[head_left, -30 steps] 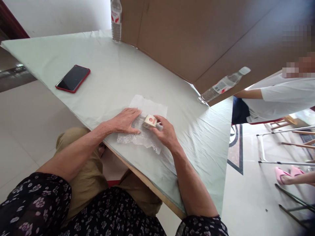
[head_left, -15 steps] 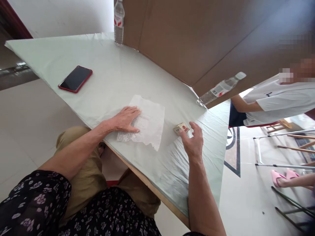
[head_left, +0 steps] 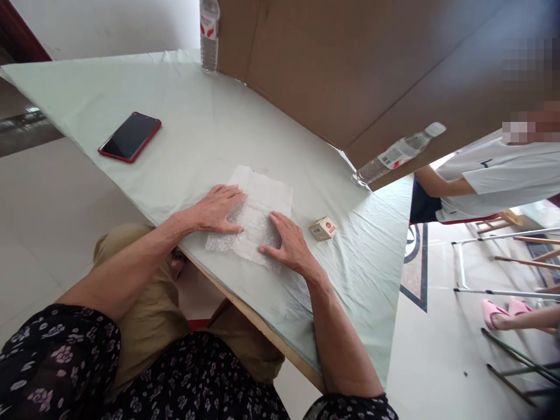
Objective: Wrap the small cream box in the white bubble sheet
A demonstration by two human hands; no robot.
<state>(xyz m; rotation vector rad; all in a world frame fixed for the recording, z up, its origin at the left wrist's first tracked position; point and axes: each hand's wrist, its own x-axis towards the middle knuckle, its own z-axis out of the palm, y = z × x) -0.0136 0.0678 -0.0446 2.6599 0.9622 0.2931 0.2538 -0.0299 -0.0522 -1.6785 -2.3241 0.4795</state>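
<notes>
Both hands, left and right, lay open, flat on the bubble wrap sheet; pressing evenly outward would smooth it best.

Black floral short sleeves, khaki trousers, bare forearms.

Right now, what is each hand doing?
Left hand: open, flat on the bubble wrap sheet.
Right hand: open, flat on the same sheet, holding nothing.

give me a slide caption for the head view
Left hand and right hand lie flat on bubble wrap, small box beside it.
</notes>
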